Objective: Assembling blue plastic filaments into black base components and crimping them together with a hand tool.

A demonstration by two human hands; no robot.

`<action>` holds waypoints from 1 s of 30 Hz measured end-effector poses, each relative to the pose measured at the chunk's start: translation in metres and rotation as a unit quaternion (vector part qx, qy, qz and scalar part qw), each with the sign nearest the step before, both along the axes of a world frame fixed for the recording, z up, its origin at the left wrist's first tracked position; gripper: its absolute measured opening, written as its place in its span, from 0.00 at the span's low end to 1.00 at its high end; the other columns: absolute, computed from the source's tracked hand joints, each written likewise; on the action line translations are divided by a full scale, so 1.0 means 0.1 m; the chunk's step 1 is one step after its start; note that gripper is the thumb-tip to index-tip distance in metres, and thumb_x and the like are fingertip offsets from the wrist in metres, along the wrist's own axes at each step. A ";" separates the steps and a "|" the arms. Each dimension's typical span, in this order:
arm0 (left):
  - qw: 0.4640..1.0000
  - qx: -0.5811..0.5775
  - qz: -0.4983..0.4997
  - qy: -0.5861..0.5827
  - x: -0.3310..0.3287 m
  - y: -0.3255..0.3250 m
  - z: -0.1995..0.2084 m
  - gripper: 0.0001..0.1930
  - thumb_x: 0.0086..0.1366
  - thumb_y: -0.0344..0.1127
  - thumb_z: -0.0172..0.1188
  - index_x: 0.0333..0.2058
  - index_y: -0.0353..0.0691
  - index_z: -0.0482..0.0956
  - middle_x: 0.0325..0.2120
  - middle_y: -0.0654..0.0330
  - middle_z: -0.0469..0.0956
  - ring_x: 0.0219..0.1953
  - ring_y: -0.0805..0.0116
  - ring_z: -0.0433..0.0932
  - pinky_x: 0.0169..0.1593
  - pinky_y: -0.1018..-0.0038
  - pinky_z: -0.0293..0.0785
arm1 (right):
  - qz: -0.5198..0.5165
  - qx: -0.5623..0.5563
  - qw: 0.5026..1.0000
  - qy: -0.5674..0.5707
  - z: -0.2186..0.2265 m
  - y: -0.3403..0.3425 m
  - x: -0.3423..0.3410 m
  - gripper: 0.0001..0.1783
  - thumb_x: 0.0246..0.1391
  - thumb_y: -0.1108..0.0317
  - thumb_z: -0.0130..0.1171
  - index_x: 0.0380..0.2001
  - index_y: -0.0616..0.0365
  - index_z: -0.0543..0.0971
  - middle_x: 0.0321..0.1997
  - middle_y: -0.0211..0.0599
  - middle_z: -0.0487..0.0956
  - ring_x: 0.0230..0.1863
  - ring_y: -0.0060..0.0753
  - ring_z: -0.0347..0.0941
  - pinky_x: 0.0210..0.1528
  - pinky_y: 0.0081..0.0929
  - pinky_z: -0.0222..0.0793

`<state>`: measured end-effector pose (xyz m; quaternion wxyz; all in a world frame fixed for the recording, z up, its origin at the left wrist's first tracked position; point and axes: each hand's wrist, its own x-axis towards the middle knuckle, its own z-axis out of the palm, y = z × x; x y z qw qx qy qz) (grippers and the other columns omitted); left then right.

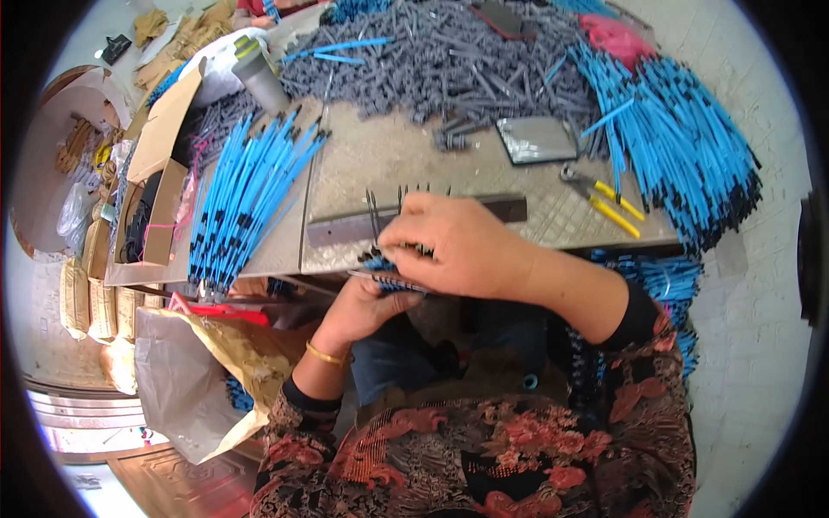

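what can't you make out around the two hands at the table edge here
Head view only:
- What the right hand pinches: its own fingers cover it.
- How many thin dark pieces the left hand holds: the right hand overlaps them.
- Far end of the metal bar: hidden behind the right hand.
- Grey parts heap: single pieces too small to tell.

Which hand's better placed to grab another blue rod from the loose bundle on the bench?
Probably left. The left hand is nearer the blue rod bundle at bench left, though it grips a small bunch. The right hand is pressed over dark pins at the metal bar.
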<state>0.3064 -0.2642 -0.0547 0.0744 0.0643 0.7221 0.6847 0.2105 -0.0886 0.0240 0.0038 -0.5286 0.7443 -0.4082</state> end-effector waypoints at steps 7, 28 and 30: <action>0.998 0.008 -0.058 -0.033 0.07 -0.03 -0.01 0.12 0.56 0.24 0.61 0.40 0.37 0.78 0.37 0.68 0.78 0.42 0.78 0.72 0.48 0.76 0.68 | 0.013 -0.019 0.996 -0.089 0.00 -0.04 0.03 0.09 0.46 0.64 0.55 0.30 0.57 0.78 0.29 0.43 0.73 0.30 0.47 0.72 0.33 0.38 0.68; 0.992 0.103 -0.067 -0.006 0.02 -0.04 0.03 0.12 0.58 0.26 0.57 0.42 0.39 0.78 0.38 0.66 0.78 0.43 0.76 0.72 0.48 0.78 0.68 | 0.126 -0.011 0.990 -0.063 -0.09 -0.07 -0.15 0.13 0.50 0.73 0.55 0.42 0.58 0.78 0.30 0.36 0.73 0.30 0.35 0.71 0.31 0.26 0.66; 0.991 0.120 -0.059 -0.028 0.03 -0.04 0.01 0.11 0.58 0.26 0.57 0.42 0.39 0.77 0.38 0.65 0.78 0.42 0.76 0.73 0.48 0.77 0.68 | 0.143 0.001 0.986 -0.087 -0.09 -0.06 -0.15 0.14 0.51 0.73 0.55 0.43 0.59 0.78 0.31 0.37 0.73 0.31 0.35 0.72 0.32 0.26 0.66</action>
